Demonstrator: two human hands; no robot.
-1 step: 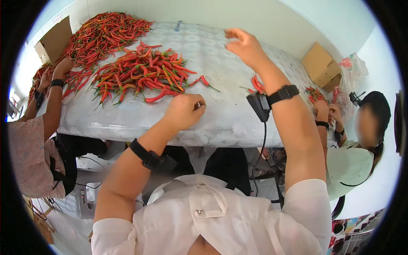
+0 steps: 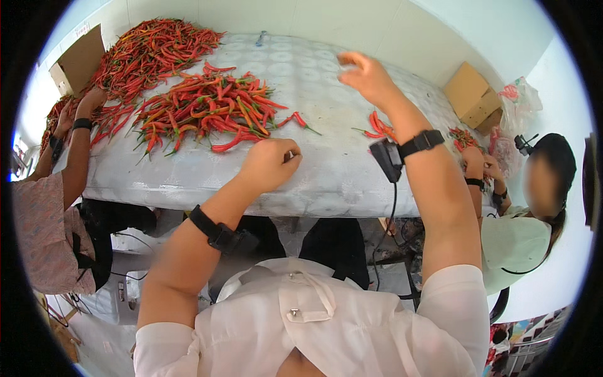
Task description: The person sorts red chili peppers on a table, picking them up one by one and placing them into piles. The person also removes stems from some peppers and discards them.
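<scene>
At the table's near side, beside a middle pile of red chili peppers (image 2: pixel 207 110), my left hand (image 2: pixel 273 164) is closed with thumb and fingers curled together. Whatever it may hold is hidden by the fingers. A few loose chili peppers (image 2: pixel 300 119) lie just beyond it. Farther out and to the right, my right hand (image 2: pixel 369 78) is raised over the table with fingers bent and apart, and nothing shows in it. A small group of chili peppers (image 2: pixel 380 127) rests on the table left of my right wrist.
A larger chili heap (image 2: pixel 157 53) fills the far left, next to a cardboard piece (image 2: pixel 78 60). A co-worker's hands (image 2: pixel 88 103) work there. At right, another person's hands (image 2: pixel 482 164) are by chili peppers (image 2: pixel 463 139), a cardboard box (image 2: pixel 468 94) and a clear plastic bag (image 2: pixel 520 103).
My right hand has come slightly nearer and to the right, fingers still apart. My left hand stays closed in nearly the same place.
</scene>
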